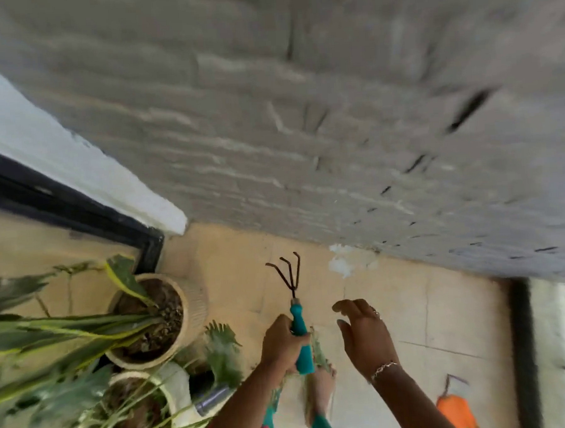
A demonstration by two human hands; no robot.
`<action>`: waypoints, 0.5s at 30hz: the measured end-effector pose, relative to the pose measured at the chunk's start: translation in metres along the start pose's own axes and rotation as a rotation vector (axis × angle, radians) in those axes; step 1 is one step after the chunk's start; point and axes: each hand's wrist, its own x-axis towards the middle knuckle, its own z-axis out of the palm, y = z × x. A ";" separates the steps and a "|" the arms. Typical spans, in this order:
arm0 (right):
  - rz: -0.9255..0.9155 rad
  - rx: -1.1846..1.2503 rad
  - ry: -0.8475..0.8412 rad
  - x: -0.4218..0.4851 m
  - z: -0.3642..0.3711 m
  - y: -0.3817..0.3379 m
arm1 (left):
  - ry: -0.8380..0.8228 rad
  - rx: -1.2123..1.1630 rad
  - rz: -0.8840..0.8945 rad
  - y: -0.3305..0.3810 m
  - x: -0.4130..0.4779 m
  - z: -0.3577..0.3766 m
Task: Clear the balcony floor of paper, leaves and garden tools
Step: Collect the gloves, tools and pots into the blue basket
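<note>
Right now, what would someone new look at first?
A little rake with a teal handle is held up in the middle, prongs toward the grey wall. Leafy potted plants crowd the bottom left, and white scraps lie on the floor by the wall.

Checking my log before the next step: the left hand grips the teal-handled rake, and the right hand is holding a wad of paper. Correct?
Not quite. In the head view the left hand does grip the teal-handled rake, but the right hand is open and holds nothing.
</note>
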 end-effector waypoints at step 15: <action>0.481 0.516 0.381 -0.153 -0.153 -0.051 | -0.259 0.352 0.705 0.115 -0.230 0.021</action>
